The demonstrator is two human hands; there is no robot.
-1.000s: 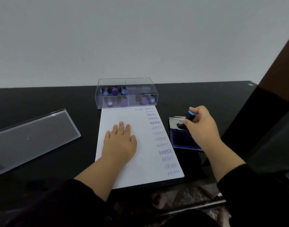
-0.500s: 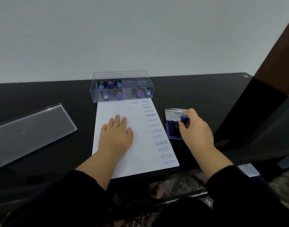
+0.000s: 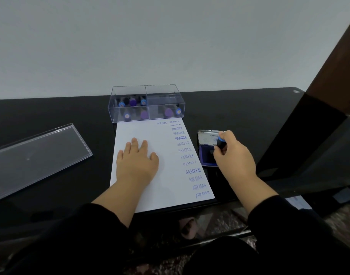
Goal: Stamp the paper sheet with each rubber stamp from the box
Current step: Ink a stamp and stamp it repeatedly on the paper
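Note:
A white paper sheet (image 3: 170,187) lies on the black table, with blue AIR MAIL, FRAGILE and SAMPLE prints down its right side. My left hand (image 3: 137,162) rests flat on the sheet, fingers straight. My right hand (image 3: 234,157) grips a black rubber stamp with a blue top (image 3: 221,141), holding it upright over the blue ink pad (image 3: 205,156), whose lid stands open behind. A clear two-compartment box (image 3: 146,104) at the sheet's far end holds several stamps with blue and purple tops.
The box's clear lid (image 3: 35,155) lies on the table to the left. A dark brown post (image 3: 333,62) rises at the far right. The table's front edge runs just below the sheet, with patterned floor beneath.
My right hand has brought the stamp down onto the ink pad and keeps it there. The camera view has shifted slightly. My left hand stays flat on the sheet.

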